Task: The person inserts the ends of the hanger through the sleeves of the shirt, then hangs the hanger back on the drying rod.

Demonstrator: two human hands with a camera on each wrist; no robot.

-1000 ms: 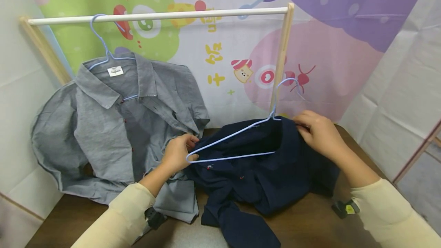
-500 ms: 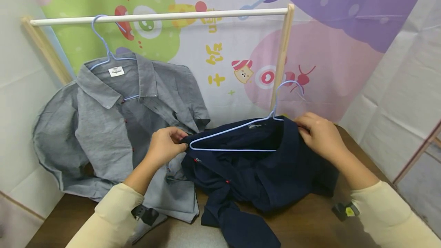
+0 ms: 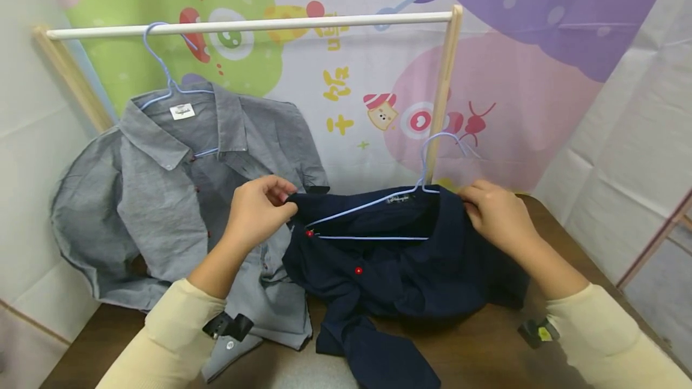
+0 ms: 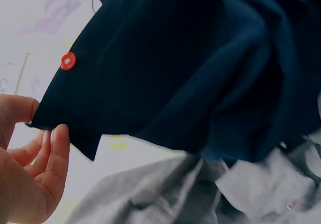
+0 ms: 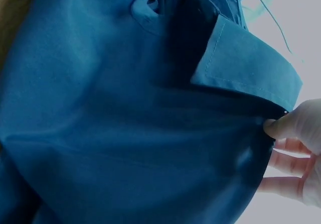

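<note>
On both collar ends, each hand (image 3: 256, 212) (image 3: 494, 218) pinches the navy shirt (image 3: 411, 269); its label (image 3: 398, 199) unreadable.

A staged recording corner rather than a lived-in room is suggested: a small wooden clothes rack with a white rail (image 3: 248, 24) is set on a dark brown wooden table (image 3: 546, 221), a colourful cartoon-printed backdrop cloth (image 3: 346, 77) is hung behind it, and plain creased white sheeting (image 3: 638, 131) is stretched along the sides.

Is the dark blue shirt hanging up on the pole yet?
No. The navy shirt lies on the table; its hanger hook sits below the rail.
</note>
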